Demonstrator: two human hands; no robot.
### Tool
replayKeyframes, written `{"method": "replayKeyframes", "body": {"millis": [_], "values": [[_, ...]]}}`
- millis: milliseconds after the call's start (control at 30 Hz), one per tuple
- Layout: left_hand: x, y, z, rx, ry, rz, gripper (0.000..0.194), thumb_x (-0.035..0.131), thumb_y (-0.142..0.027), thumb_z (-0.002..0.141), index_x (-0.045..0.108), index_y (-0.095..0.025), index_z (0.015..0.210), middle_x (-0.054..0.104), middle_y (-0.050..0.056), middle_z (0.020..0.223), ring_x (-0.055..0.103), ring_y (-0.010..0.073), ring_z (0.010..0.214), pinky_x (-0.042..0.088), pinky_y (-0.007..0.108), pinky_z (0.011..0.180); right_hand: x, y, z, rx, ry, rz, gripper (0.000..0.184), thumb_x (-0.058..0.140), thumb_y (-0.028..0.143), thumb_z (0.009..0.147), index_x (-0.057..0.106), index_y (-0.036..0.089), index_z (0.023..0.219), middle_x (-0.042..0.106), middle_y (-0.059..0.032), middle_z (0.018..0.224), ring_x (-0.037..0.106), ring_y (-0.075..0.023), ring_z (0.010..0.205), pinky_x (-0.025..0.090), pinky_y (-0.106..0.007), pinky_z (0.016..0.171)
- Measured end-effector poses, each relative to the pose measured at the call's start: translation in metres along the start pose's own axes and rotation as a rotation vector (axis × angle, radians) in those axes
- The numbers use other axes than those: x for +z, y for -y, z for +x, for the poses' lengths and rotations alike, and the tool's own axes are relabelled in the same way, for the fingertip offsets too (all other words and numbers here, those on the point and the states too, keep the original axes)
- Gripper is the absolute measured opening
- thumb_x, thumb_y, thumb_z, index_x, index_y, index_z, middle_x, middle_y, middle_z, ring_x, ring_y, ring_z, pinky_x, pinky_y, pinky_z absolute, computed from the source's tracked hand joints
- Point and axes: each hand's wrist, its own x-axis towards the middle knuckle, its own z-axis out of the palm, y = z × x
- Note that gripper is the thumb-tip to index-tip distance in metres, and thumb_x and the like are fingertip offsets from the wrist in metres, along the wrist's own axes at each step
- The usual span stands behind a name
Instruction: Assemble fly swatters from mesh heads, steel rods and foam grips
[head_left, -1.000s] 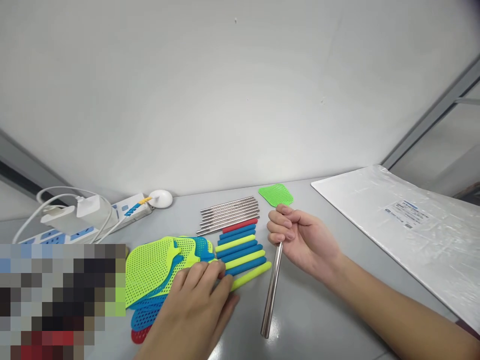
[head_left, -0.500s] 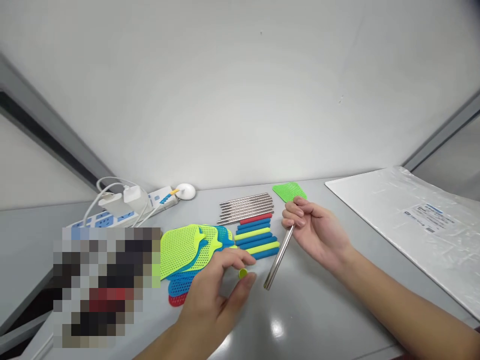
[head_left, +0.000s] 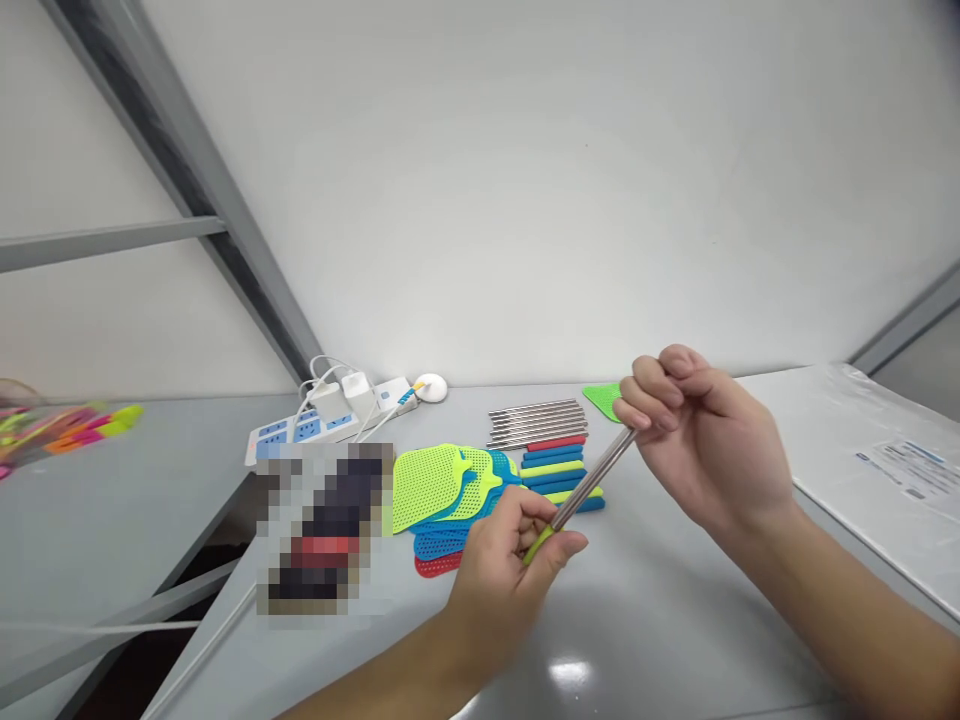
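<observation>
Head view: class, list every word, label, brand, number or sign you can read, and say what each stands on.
No text is readable.
White plastic-wrapped sheet: a printed label, too small and blurred.
White power strip with blue socket faces: any markings are too small.

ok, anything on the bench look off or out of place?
Mild one: the bright green mesh piece sits alone near the wall, apart from the overlapping mesh pile. The loose rods and coloured tubes lie in tidy rows. No spill or breakage visible; can't judge the pixelated patch.
</observation>
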Motion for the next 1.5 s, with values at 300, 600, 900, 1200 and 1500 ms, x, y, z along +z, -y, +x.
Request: {"method": "replayKeyframes", "body": {"millis": [300,600,900,1200,1500], "values": [[-0.002,-0.012,0.001,0.197,0.088,0.197,0.028,0.064,-0.046,0.090,0.061,-0.021,0.102,0.040,-0.008,0.060,0.035,0.0097,0.053,0.030,0.025,0.052,0.004,0.002,-0.005,-0.005,0.105,-0.150,0.016,0.046,0.008,0.076,0.045,0.021,0.068,0.023,0.0045,0.061,0.024,-0.0096,0.050,0.032,-0.023,0.047],[-0.001,-0.018,0.001,0.068,0.130,0.092,0.029,0.062,-0.047,0.089,0.060,-0.020,0.100,0.039,-0.008,0.059,0.032,0.0096,0.050,0.026,0.025,0.048,0.001,-0.001,-0.012,-0.055,-0.011,-0.086,0.015,0.046,0.007,0.073,0.044,0.021,0.066,0.021,0.0046,0.060,0.024,-0.0098,0.050,0.032,-0.023,0.046],[0.008,-0.008,-0.003,0.025,0.139,-0.133,0.015,0.057,-0.032,0.094,0.046,-0.022,0.097,0.030,-0.009,0.066,0.024,0.0082,0.052,0.023,0.025,0.050,0.012,-0.045,-0.027,0.251,0.247,-0.091,0.018,0.045,0.007,0.078,0.050,0.022,0.069,0.037,0.0035,0.060,0.034,-0.0107,0.051,0.038,-0.028,0.057],[-0.009,-0.031,0.003,-0.123,0.322,-0.086,0.022,0.050,-0.041,0.098,0.054,-0.019,0.099,0.041,-0.007,0.063,0.032,0.0081,0.051,0.026,0.024,0.049,0.006,-0.020,-0.011,0.352,0.084,-0.011,0.011,0.056,0.023,0.085,0.056,0.021,0.073,0.018,0.0078,0.052,0.021,-0.0085,0.047,0.038,-0.023,0.048],[-0.008,-0.016,0.015,-0.368,0.211,-0.482,0.054,0.033,-0.068,0.094,0.055,-0.019,0.086,0.027,-0.011,0.045,0.013,0.0059,0.036,0.016,0.020,0.036,0.006,-0.020,-0.009,0.207,-0.026,-0.050,0.007,0.056,0.021,0.083,0.054,0.024,0.076,0.005,0.0088,0.051,0.007,-0.0080,0.042,0.019,-0.023,0.035]]}}
